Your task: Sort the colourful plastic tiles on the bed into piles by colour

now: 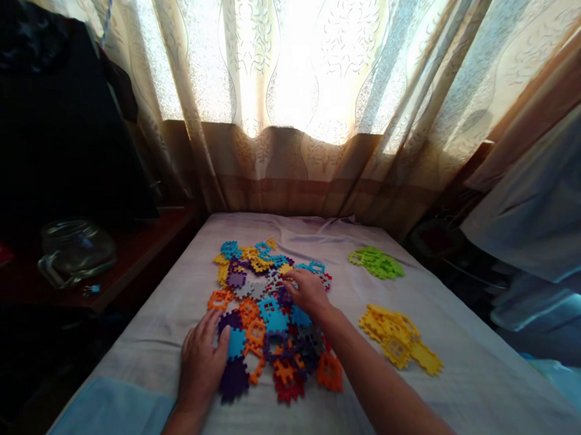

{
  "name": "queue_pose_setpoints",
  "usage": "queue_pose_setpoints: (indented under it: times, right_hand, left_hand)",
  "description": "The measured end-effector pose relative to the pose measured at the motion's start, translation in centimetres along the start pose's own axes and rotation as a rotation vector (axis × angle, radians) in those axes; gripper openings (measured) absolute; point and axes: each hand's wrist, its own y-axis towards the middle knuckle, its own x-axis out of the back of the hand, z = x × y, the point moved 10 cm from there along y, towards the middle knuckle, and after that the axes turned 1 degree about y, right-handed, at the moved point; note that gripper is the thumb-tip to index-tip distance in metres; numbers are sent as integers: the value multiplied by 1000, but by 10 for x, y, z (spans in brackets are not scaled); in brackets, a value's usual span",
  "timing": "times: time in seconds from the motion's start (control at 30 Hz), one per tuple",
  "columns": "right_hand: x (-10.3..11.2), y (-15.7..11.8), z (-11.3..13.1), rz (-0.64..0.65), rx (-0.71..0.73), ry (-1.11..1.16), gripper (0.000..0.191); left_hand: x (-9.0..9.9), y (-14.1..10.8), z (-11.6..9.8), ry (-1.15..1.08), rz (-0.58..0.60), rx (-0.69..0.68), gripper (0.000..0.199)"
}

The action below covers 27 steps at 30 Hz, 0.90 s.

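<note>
A mixed heap of flat interlocking plastic tiles with notched edges lies before me, among them a light-blue tile (pixel 276 320), an orange tile (pixel 255 332) and a dark purple tile (pixel 234 379). My left hand (pixel 204 355) rests along the heap's left edge, thumb apart from the fingers, by a blue tile (pixel 236 343). Over the far middle of the heap reaches my right hand (pixel 308 290), its fingers closed on a yellow interlocking tile (pixel 286 268). Part of that tile is hidden by the fingertips. Grey tiles (pixel 252 289) lie left of this hand.
To the right sit a pile of yellow tiles (pixel 391 335) and a pile of green tiles (pixel 376 263) on the pale sheet (pixel 456 397). A light-blue cloth (pixel 103 419) covers the near left corner. A glass jug (pixel 78 251) stands on a dark side table; curtains (pixel 287 159) hang behind.
</note>
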Motion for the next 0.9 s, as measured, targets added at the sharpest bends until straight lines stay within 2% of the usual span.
queue_pose_setpoints:
  times: [0.1,0.23,0.43,0.6,0.73,0.9]
  right_hand:
    - [-4,35,-23,23,-94,-86,34]
    - [-17,55,-27,65,-98,-103,36]
    - [-11,41,-34,13,-137,-101,40]
    - [-1,24,-47,22,-136,-99,31]
    - [2,32,-42,48,-76,-98,35]
    - [-12,53,-27,128,2,-94,37]
  left_hand:
    - [0,0,2,0,-6,10,43]
    - [0,0,3,4,-12,13,42]
    - [-2,2,4,13,14,-7,44]
    - [-4,3,8,50,20,-4,45]
    - [-4,3,4,47,26,-24,47]
    - [-3,2,4,51,46,-15,47]
